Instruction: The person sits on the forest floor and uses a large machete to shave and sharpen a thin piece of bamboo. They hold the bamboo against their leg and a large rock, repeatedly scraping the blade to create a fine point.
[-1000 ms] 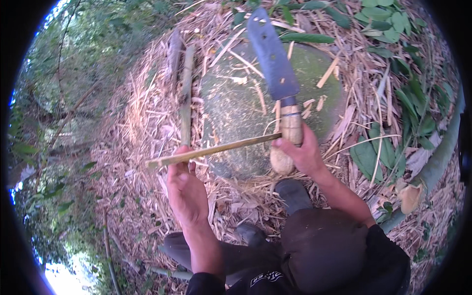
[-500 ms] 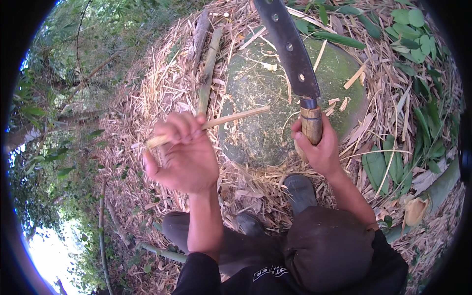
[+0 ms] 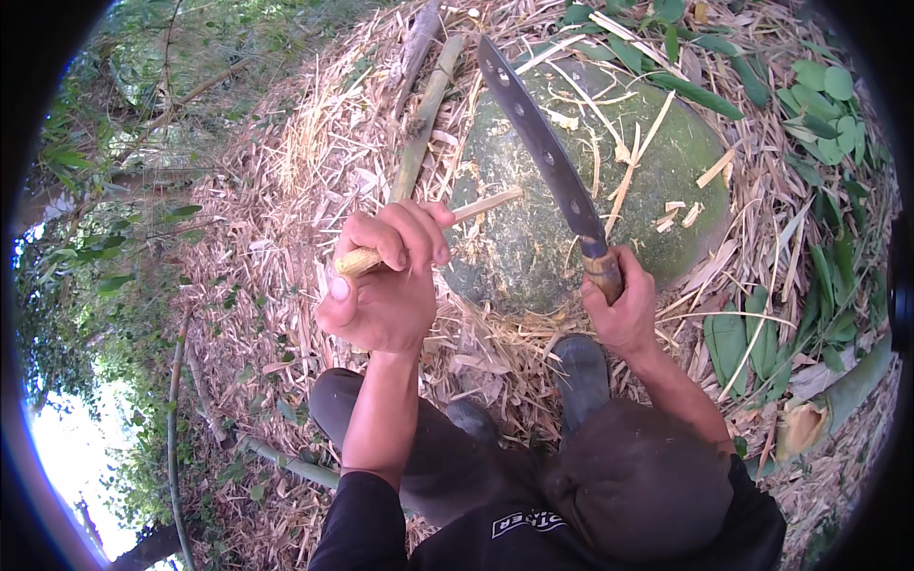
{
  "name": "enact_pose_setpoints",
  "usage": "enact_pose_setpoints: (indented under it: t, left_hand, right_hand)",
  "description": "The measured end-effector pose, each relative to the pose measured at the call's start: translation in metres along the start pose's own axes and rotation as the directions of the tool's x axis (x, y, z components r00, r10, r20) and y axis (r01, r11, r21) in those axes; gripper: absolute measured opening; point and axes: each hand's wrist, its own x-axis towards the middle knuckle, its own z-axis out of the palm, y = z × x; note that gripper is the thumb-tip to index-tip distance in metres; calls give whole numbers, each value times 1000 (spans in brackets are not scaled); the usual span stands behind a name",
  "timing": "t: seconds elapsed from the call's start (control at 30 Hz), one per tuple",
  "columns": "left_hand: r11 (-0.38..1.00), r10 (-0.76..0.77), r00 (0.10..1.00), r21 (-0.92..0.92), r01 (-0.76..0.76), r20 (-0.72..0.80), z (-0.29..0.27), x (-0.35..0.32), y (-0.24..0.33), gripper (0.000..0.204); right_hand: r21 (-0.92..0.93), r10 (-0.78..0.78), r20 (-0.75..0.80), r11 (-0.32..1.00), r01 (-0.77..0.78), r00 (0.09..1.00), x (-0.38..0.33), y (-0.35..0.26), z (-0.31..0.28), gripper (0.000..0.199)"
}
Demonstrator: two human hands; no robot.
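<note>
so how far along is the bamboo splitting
Done: pale chips lie on the green block. In hand: the left hand grips a thin bamboo strip, the right hand holds a raised machete. Left: two uncut bamboo lengths lie behind.

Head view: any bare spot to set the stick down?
Barest: the green stone, lower-left face, between the bamboo stick in the left hand and the machete in the right hand. Its right side carries chips; the ground around is thick straw.

Outdoor ground strewn with dry bamboo shavings, a mossy rounded boulder, green leaves, dappled daylight.
</note>
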Motion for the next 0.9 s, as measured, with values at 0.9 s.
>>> enact_pose_setpoints:
  t: [0.9]
  left_hand:
    - [976, 216, 965, 43, -212, -150, 18, 46, -44, 60]
  right_hand:
    - [1, 74, 11, 997, -74, 997, 12, 4, 35, 31]
